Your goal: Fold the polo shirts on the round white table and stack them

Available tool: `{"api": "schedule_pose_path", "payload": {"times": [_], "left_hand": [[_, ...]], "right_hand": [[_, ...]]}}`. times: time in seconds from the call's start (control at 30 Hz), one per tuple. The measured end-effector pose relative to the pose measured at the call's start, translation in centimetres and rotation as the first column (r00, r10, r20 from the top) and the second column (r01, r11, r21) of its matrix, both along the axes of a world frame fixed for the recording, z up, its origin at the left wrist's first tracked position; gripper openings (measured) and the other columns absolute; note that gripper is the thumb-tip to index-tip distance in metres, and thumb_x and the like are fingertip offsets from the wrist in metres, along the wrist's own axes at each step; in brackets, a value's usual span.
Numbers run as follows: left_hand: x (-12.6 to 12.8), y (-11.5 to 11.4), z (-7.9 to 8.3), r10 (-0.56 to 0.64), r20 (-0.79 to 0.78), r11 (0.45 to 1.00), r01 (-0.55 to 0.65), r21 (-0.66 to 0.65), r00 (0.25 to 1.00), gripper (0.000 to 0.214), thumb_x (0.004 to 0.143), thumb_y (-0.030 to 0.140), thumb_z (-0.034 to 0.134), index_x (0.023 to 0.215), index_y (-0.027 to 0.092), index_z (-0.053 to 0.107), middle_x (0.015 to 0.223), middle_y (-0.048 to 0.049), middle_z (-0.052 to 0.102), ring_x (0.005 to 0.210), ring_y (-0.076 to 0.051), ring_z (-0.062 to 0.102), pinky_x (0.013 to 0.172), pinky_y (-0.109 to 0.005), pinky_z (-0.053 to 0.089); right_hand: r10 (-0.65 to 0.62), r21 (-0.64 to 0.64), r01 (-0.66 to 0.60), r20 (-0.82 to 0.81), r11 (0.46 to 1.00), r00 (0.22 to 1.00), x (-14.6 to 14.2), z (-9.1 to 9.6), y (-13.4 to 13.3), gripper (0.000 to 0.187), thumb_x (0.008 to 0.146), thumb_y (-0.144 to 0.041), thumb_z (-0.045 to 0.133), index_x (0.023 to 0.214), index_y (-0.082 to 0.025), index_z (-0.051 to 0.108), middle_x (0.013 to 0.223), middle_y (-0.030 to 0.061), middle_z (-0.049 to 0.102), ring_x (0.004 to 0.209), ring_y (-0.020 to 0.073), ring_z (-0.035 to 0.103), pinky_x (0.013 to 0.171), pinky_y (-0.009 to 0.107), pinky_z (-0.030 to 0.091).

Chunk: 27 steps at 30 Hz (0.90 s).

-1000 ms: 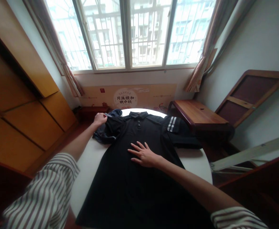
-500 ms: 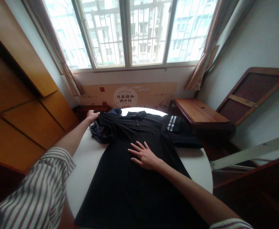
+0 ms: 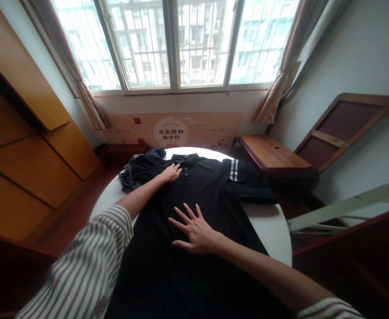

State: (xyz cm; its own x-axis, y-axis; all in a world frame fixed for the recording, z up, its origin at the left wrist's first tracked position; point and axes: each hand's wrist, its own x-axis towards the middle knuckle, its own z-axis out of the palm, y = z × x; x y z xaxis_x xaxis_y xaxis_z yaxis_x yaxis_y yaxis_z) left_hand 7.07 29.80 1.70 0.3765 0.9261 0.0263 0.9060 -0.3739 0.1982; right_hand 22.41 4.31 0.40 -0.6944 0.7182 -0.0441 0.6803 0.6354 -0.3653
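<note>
Shirt [image 3: 211,190]: black, spread over the white table [image 3: 270,226], centre to bottom of frame, collar [image 3: 185,158] toward the top. Left hand [image 3: 171,173] on its upper chest, just left of the buttons [image 3: 185,173], a little above mid-frame; fingers close together, cannot tell whether they pinch cloth. Right hand [image 3: 194,232] palm down on the shirt's front, below mid-frame; fingers splayed wide, gripping nothing. Crumpled clothes [image 3: 125,178], dark, left of the shirt's shoulder. Folded cloth [image 3: 261,195], dark, right of it; two pale stripes [image 3: 234,170] there, cannot tell on which garment. Wooden bench [image 3: 274,153] right of centre. Window [image 3: 201,53] along the top, banner [image 3: 211,126] beneath.
</note>
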Motion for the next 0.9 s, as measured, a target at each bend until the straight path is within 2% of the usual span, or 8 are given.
{"api": "schedule_pose_path", "payload": {"times": [0.1, 0.17, 0.23, 0.33, 0.43, 0.57, 0.77, 0.9], "left_hand": [[1.5, 0.9, -2.5, 0.039, -0.028, 0.997, -0.041, -0.069, 0.999, 0.069, 0.097, 0.061, 0.033, 0.151, 0.020, 0.041, 0.159, -0.0184, 0.032, 0.146, -0.041, 0.028, 0.115, -0.055, 0.026], [1.7, 1.5, -3.3, 0.060, -0.034, 0.995, -0.063, -0.081, 0.998, 0.074, 0.095, 0.067, 0.028, 0.154, 0.023, 0.037, 0.164, -0.0161, 0.021, 0.150, -0.043, 0.016, 0.117, -0.059, 0.018], [1.7, 2.0, -3.6, 0.072, -0.033, 0.994, -0.074, -0.080, 0.997, 0.076, 0.094, 0.069, 0.025, 0.155, 0.025, 0.034, 0.166, -0.0134, 0.016, 0.151, -0.042, 0.009, 0.119, -0.057, 0.013], [1.8, 2.7, -3.8, 0.078, -0.028, 0.994, -0.080, -0.070, 0.997, 0.076, 0.094, 0.070, 0.022, 0.156, 0.027, 0.033, 0.166, -0.0114, 0.014, 0.151, -0.042, 0.007, 0.120, -0.056, 0.011], [2.0, 3.5, -3.8, 0.080, -0.038, 0.995, -0.082, -0.065, 0.996, 0.075, 0.095, 0.070, 0.020, 0.156, 0.029, 0.032, 0.166, -0.0095, 0.015, 0.151, -0.041, 0.007, 0.120, -0.057, 0.011], [2.4, 5.0, -3.8, 0.084, -0.066, 0.994, -0.089, -0.068, 0.994, 0.075, 0.094, 0.071, 0.020, 0.156, 0.031, 0.030, 0.167, -0.0076, 0.014, 0.152, -0.040, 0.007, 0.120, -0.056, 0.011], [2.6, 6.4, -3.4, 0.088, -0.090, 0.993, -0.094, -0.070, 0.992, 0.072, 0.096, 0.068, 0.022, 0.156, 0.030, 0.030, 0.166, -0.0100, 0.017, 0.151, -0.040, 0.010, 0.119, -0.056, 0.014], [3.8, 4.7, -2.0, 0.093, -0.081, 0.992, -0.086, 0.088, 0.992, 0.058, 0.101, 0.050, 0.032, 0.146, 0.017, 0.048, 0.155, -0.0193, 0.038, 0.143, -0.040, 0.030, 0.114, -0.055, 0.027]], "right_hand": [[0.028, -0.043, -0.029, -0.025, 0.999, 0.999, -0.2, 0.2, -1.4, 0.082, 0.092, -0.075, 0.035, 0.159, -0.029, 0.021, 0.166, 0.0117, 0.007, 0.151, 0.0418, -0.003, 0.110, 0.074, -0.006], [0.047, -0.054, -0.049, -0.045, 0.997, 0.998, 0.1, 0.5, -1.0, 0.079, 0.093, -0.073, 0.035, 0.158, -0.030, 0.027, 0.166, 0.0105, 0.015, 0.151, 0.0404, 0.004, 0.112, 0.074, -0.001], [0.007, -0.040, -0.010, -0.074, 0.999, 0.997, 0.8, 1.0, 1.2, 0.068, 0.096, -0.068, 0.035, 0.152, -0.029, 0.040, 0.161, 0.0091, 0.032, 0.149, 0.0351, 0.022, 0.117, 0.067, 0.011], [-0.209, 0.003, 0.210, -0.079, 0.978, 0.975, 2.4, 1.8, 7.2, 0.056, 0.103, -0.052, 0.032, 0.146, -0.022, 0.050, 0.154, 0.0112, 0.044, 0.143, 0.0265, 0.038, 0.119, 0.049, 0.026], [-0.463, -0.029, 0.467, 0.094, 0.884, 0.882, 3.9, 1.8, 13.9, 0.058, 0.103, -0.051, 0.031, 0.154, -0.024, 0.037, 0.163, 0.0105, 0.026, 0.149, 0.0370, 0.022, 0.116, 0.063, 0.022], [-0.557, -0.010, 0.568, 0.182, 0.823, 0.810, 5.0, 0.3, 19.5, 0.062, 0.101, -0.062, 0.025, 0.158, -0.036, 0.024, 0.168, 0.0055, 0.007, 0.151, 0.0428, 0.003, 0.109, 0.078, 0.005], [-0.557, 0.061, 0.556, 0.188, 0.829, 0.809, 5.7, -1.6, 21.3, 0.064, 0.098, -0.067, 0.021, 0.157, -0.043, 0.020, 0.168, 0.0015, 0.005, 0.152, 0.0396, 0.001, 0.109, 0.078, 0.002], [-0.569, 0.094, 0.562, 0.168, 0.822, 0.805, 5.7, -1.7, 21.3, 0.064, 0.097, -0.067, 0.022, 0.156, -0.043, 0.022, 0.168, 0.0013, 0.008, 0.152, 0.0388, 0.004, 0.109, 0.077, 0.003]]}}
